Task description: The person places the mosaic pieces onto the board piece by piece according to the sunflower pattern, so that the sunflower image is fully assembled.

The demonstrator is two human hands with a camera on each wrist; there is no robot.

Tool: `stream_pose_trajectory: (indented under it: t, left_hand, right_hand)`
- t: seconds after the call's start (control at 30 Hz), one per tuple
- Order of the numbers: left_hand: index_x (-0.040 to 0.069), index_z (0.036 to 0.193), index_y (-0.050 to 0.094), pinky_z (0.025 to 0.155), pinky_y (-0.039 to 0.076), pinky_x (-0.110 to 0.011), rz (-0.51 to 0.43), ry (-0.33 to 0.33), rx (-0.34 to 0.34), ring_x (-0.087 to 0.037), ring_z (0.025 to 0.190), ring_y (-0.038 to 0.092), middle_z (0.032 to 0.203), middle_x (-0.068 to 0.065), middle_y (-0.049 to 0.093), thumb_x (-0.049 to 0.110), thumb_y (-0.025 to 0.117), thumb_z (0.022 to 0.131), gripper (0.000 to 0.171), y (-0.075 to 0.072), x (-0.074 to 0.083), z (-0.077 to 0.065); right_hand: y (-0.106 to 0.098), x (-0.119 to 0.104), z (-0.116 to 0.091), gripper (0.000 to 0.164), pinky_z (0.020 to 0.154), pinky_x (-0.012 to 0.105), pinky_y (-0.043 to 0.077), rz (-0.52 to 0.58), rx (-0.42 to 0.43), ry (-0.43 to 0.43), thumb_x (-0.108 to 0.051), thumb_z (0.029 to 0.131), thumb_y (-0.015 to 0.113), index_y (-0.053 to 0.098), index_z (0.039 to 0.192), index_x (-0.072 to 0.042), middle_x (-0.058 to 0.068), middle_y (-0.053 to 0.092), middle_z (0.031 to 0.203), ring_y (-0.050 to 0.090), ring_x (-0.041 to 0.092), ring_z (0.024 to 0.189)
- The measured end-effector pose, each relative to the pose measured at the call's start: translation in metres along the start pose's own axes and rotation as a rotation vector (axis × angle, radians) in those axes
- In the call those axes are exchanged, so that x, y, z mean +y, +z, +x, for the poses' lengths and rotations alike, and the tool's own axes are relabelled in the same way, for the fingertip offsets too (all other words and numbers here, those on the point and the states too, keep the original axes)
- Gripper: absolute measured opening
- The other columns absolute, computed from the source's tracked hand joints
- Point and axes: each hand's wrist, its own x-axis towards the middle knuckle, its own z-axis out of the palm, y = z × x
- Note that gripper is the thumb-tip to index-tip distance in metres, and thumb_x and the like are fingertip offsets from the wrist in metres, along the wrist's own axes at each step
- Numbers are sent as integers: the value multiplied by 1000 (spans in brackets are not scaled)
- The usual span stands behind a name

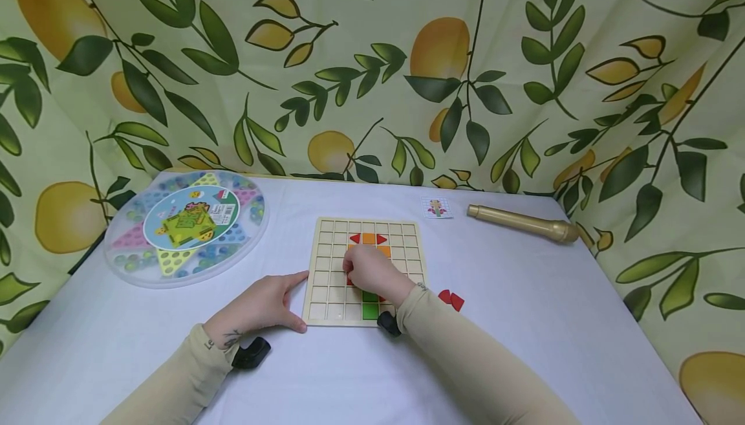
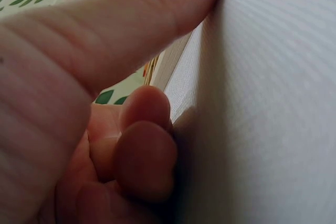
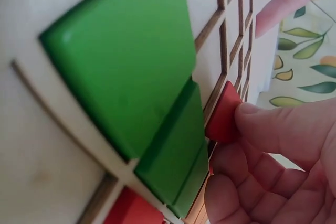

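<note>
A square wooden grid board (image 1: 334, 289) lies on the white cloth, with coloured tiles set in its cells. My left hand (image 1: 256, 305) is at the board's left side, the index fingertip against the edge and the thumb by the near corner. Over the middle of the board, my right hand (image 1: 375, 271) pinches a red tile (image 3: 223, 114) between thumb and fingers. Beside that tile in the right wrist view are green tiles (image 3: 121, 61) in a column. Towards the board's far side, an orange tile (image 1: 368, 239) sits between two red triangles (image 1: 381, 239).
Loose red pieces (image 1: 456, 301) lie to the right of the board. A small pattern card (image 1: 436, 207) and a gold tube-shaped object (image 1: 518, 223) are farther back. At the left stands a round, clear-edged game case (image 1: 132, 260) with marbles. A leaf-printed curtain (image 1: 361, 17) hangs behind.
</note>
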Motion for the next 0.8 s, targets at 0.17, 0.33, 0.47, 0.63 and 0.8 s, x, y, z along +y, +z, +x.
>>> stream_pose_trajectory:
  t: [0.17, 0.33, 0.47, 0.63, 0.8]
  left_hand:
    - [8, 138, 44, 48, 33, -26, 4, 3, 1, -13, 48, 41, 56, -1, 48, 27, 89, 52, 99, -1, 1, 0]
    - [8, 138, 44, 49, 33, -26, 8, 0, 4, -13, 48, 42, 56, -1, 48, 26, 89, 52, 98, -1, 2, 0]
    - [8, 138, 44, 49, 33, -26, 6, -8, 5, -13, 48, 42, 56, -1, 48, 25, 89, 52, 98, -1, 3, 0]
    - [9, 138, 44, 49, 33, -26, 13, -16, 5, -13, 48, 41, 56, -1, 47, 26, 89, 52, 98, -1, 2, 0]
    - [10, 138, 44, 49, 33, -26, 13, -23, 5, -13, 48, 41, 56, -1, 47, 26, 89, 52, 99, 0, 2, 1]
  right_hand:
    - [1, -2, -1, 19, 65, 24, 42, -57, 26, -23, 6, 79, 55, 67, 78, -9, -2, 58, 74, 50, 15, 71]
    - [1, -4, -3, 19, 62, 23, 40, -91, 41, -28, 6, 78, 56, 63, 71, -10, -2, 55, 68, 49, 15, 69]
    - [2, -5, -3, 20, 60, 22, 40, -108, 54, -30, 6, 78, 56, 63, 70, -10, -3, 54, 66, 49, 14, 67]
    - [5, -6, -3, 20, 58, 22, 40, -125, 76, -37, 5, 79, 57, 62, 68, -11, -3, 54, 66, 49, 14, 66]
    - [3, -7, -5, 19, 56, 23, 39, -94, 72, -15, 1, 81, 58, 60, 68, -13, -3, 54, 67, 49, 13, 65]
